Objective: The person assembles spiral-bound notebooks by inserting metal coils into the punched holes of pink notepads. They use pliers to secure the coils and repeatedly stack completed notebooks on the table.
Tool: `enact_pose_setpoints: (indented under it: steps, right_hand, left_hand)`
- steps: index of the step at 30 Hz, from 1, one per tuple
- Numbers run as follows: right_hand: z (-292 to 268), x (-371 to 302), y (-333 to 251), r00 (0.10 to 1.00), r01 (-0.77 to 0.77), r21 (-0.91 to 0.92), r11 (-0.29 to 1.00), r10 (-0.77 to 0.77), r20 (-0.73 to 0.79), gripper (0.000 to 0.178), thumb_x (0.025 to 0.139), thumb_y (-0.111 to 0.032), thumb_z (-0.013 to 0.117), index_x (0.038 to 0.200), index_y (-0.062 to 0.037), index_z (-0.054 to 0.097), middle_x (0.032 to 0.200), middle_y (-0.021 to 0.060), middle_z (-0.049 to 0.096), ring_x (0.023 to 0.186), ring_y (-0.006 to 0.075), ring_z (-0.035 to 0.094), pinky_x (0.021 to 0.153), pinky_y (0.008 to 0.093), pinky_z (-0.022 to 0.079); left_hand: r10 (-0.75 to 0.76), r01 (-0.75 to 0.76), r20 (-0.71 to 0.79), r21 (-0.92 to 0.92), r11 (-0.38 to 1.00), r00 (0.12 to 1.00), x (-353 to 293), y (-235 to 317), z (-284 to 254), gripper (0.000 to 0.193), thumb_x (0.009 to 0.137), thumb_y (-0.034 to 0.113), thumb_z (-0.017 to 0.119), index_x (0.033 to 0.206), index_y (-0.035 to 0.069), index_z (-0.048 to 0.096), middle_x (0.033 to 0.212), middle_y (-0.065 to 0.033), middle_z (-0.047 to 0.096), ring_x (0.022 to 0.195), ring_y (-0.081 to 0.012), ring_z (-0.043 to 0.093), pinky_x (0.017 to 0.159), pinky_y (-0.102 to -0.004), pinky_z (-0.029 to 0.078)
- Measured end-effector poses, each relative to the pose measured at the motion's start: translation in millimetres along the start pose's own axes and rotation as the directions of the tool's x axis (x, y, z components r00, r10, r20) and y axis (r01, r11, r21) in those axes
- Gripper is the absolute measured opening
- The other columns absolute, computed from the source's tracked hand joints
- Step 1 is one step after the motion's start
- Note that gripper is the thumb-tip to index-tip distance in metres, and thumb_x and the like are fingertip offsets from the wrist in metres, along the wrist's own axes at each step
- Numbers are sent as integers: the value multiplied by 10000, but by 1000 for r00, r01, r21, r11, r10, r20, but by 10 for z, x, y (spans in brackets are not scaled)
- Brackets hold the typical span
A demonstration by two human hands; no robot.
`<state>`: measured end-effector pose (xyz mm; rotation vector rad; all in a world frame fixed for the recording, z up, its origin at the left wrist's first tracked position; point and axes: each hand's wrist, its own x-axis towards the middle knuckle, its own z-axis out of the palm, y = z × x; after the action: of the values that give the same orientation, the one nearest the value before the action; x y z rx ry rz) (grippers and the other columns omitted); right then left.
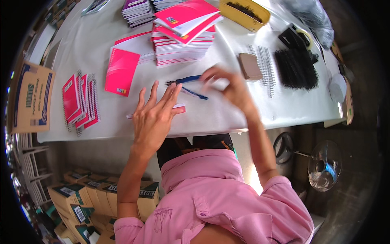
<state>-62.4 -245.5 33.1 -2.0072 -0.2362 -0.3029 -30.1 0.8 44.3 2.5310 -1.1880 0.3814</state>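
My left hand (153, 117) lies with its fingers spread over a small pink-and-white notebook (179, 110) near the table's front edge. Most of that notebook is hidden beneath the palm. Just past my left fingertips is a pair of blue-handled pliers (189, 78), its jaws pointing left and its handles apart. My right hand (232, 90) is smeared by motion, its fingers curved close to the upper handle's end. Whether it touches the handle cannot be made out. Beyond the left hand rests a pink notebook (122, 72), overlapping another one.
A tall stack of pink notebooks (183, 49) stands at the back centre. Spiral-bound notebooks (77, 99) are piled at left, beside a cardboard box (33, 97). On the right are a brown block (250, 66), silver wire coils (266, 69), black coils (295, 69) and a yellow tray (255, 25).
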Motion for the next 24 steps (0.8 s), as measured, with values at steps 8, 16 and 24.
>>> enact_pose_setpoints:
  steps: [8,16,24]
  right_hand:
    - [-1486,182,1336,899,-411,-782,469,67,-432,309,825,-277,741,795,23,675,912,249,658,844,420,640,771,496,513]
    - [-786,235,37,975,-33,-479,877,-77,-207,263,882,21,650,1138,-40,663,930,177,677,796,322,669,674,413,540]
    - [66,-62,-280,971,-135,65,989,119,208,324,802,64,727,1094,-75,747,931,64,646,826,177,601,737,331,502]
  left_hand:
    - [-3,6,18,-140,990,1000,104,46,-31,596,879,329,683,1420,134,528,1297,-97,652,1205,-351,605,1042,-520,418]
    - [-4,6,16,-107,994,1000,63,5,-35,542,904,304,675,1394,113,548,1293,-108,653,1194,-335,613,1046,-517,407]
    - [-1,5,27,-122,993,1000,54,29,-53,569,869,175,706,1410,123,537,1293,-94,652,1203,-344,610,1062,-507,401]
